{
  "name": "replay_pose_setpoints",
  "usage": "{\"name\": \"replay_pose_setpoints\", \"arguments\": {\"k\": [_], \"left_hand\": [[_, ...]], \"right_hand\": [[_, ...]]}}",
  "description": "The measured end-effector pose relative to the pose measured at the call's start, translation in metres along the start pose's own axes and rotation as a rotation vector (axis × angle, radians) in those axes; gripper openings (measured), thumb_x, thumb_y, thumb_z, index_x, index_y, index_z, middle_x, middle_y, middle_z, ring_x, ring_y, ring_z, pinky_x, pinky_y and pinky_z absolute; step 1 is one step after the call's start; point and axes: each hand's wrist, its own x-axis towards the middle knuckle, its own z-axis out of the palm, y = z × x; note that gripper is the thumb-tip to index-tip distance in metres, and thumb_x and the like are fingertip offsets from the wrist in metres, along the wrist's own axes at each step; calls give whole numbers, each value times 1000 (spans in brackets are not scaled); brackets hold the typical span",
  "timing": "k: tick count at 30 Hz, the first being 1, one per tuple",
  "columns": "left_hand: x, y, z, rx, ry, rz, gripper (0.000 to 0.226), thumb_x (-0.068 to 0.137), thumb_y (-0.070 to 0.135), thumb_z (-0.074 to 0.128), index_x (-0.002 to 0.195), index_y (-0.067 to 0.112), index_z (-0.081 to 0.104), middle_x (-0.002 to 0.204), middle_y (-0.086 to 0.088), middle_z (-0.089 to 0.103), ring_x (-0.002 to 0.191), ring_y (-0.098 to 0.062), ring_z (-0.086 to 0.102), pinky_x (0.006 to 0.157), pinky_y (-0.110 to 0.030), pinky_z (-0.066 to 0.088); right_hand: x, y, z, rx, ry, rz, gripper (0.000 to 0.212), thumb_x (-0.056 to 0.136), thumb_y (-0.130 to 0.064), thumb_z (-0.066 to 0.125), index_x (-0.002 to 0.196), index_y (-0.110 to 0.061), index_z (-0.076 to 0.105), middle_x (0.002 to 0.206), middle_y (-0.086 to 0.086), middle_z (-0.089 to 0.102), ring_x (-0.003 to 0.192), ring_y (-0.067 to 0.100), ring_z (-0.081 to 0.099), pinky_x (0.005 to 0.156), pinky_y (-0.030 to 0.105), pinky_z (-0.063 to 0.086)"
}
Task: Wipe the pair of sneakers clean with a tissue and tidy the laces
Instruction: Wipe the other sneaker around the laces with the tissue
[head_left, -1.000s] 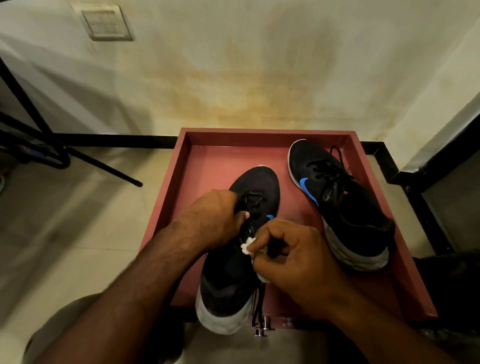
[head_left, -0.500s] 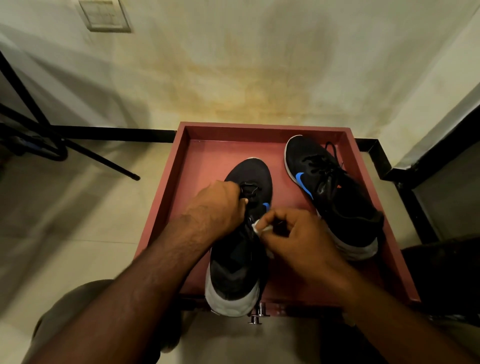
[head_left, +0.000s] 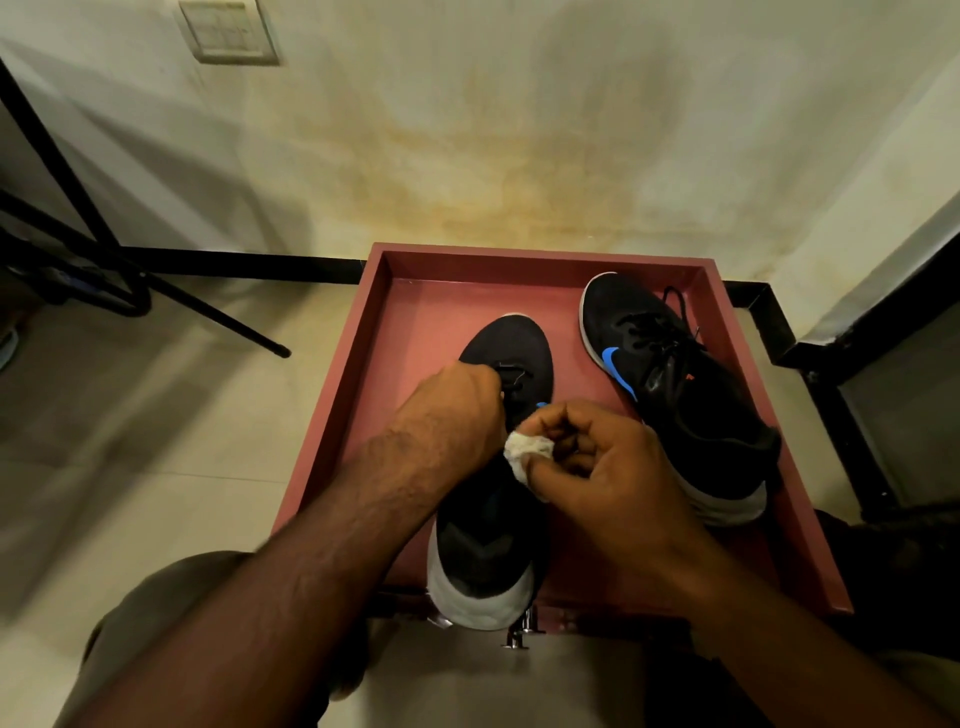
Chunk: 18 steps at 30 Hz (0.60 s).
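Right hand (head_left: 602, 467): fingers curled tight, thumb and forefinger pinching a small crumpled white tissue wad (head_left: 527, 451). The wad sits just above the lace area of the near black knit sneaker with white sole (head_left: 488, 545); whether it touches the shoe cannot be told, since the hand covers the contact.

Left hand (head_left: 457, 410): fingers curled down over the shoe's upper at about 10 o'clock from the tissue. It appears to grip or pinch the black laces (head_left: 511, 376) near the forefoot; the fingertips themselves are hidden behind the knuckles, so the exact hold is uncertain.

Judgement on the step in hand: lace work on the near sneaker, with the tissue kept pinched. To do it well, the left hand should steady the upper while the lace is drawn snug and even, without twisting. The wad would be better tucked into the palm so two fingers are free for the lace.

Outward: the near sneaker lies toe toward 12 o'clock, heel overhanging the near edge of the shallow dull-red rectangular tray (head_left: 332, 405). The second black sneaker with blue side logo (head_left: 675, 395) lies at 2 o'clock from the hands, toe toward 11 o'clock, apart from the first, with its laces loose and one loop straying toward the tray's far right corner. It looks untidied.

The tray rests on a pale tiled floor (head_left: 130, 467) against a stained cream wall (head_left: 519, 156).
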Motion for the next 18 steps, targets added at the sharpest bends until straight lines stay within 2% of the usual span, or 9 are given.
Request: {"name": "replay_pose_setpoints", "arguments": {"k": [2, 6, 8, 9, 12, 13, 16, 18], "left_hand": [[-1, 2, 0, 4, -22, -5, 21, 102, 20, 52, 106, 5, 64, 91, -10, 59, 90, -32, 67, 73, -35, 51], [0, 1, 0, -30, -64, -21, 21, 104, 20, 52, 114, 7, 64, 105, -13, 67, 98, -31, 68, 88, -39, 58], [0, 1, 0, -32, -74, -17, 22, 104, 20, 51, 115, 6, 64, 108, -15, 68, 99, -32, 68, 90, -40, 58], [1, 1, -1, -27, -68, -11, 22, 105, 20, 50, 114, 6, 64, 106, -14, 67, 99, -32, 68, 89, -40, 57], [2, 2, 0, 0, -38, 3, 20, 104, 19, 49, 110, 5, 64, 96, -13, 63, 90, -30, 65, 80, -37, 54], [1, 2, 1, 13, -26, 5, 20, 103, 18, 50, 109, 5, 63, 98, -14, 64, 89, -31, 64, 77, -37, 52], [1, 1, 3, 33, -26, 8, 19, 103, 19, 51, 109, 6, 63, 101, -14, 66, 84, -28, 61, 72, -34, 49], [2, 0, 3, 14, -43, 4, 20, 104, 20, 50, 111, 6, 63, 96, -11, 62, 85, -26, 61, 73, -33, 50]], "right_hand": [[-1, 3, 0, -88, -23, -18, 9, 82, -17, 83, 86, -22, 78, 88, -7, 78, 83, 10, 76, 77, 36, 63], [-5, 6, -17, -328, -174, 26, 16, 76, -12, 81, 66, -16, 69, 67, -5, 70, 62, 4, 66, 58, 22, 52], [-7, 7, -23, -500, -278, 71, 15, 76, -17, 79, 66, -15, 68, 66, -4, 69, 62, 5, 65, 57, 28, 52], [-7, 8, -23, -519, -241, 58, 13, 75, -18, 78, 67, -17, 67, 67, -4, 68, 64, 7, 65, 58, 31, 52], [-3, 5, -15, -306, 42, -43, 12, 77, -17, 79, 75, -24, 70, 77, -8, 70, 67, 10, 68, 60, 32, 56], [0, 3, -11, -224, 71, -74, 12, 79, -16, 80, 79, -25, 72, 82, -9, 72, 72, 11, 71, 63, 31, 58], [2, 3, -4, -188, -67, -78, 12, 81, -13, 82, 80, -22, 75, 85, -8, 74, 80, 9, 72, 70, 31, 59], [0, 6, -8, -233, -185, 30, 12, 80, -15, 83, 73, -19, 74, 75, -8, 72, 70, 4, 67, 62, 21, 52]]}}
